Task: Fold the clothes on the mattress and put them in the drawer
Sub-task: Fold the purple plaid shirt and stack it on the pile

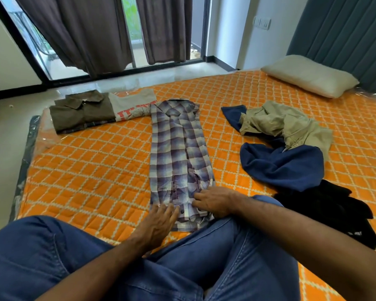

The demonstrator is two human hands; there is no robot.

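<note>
A purple and white plaid shirt point(178, 153) lies folded into a long narrow strip on the orange quilted mattress point(91, 161), collar at the far end. My left hand point(159, 224) lies flat on the shirt's near hem with straight fingers. My right hand point(215, 202) rests on the hem's right side, its fingers curled onto the cloth. A folded brown shirt point(83, 111) and a folded grey printed T-shirt point(132, 106) sit at the far left. Unfolded khaki trousers point(284, 124), a navy garment point(284, 168) and a black garment point(334, 211) lie in a heap on the right.
A cream pillow point(310, 76) lies at the mattress's far right against a grey padded headboard point(343, 38). Dark curtains point(85, 33) hang over a sliding glass door beyond the mattress. My knees in blue jeans point(52, 257) fill the near edge. No drawer is in view.
</note>
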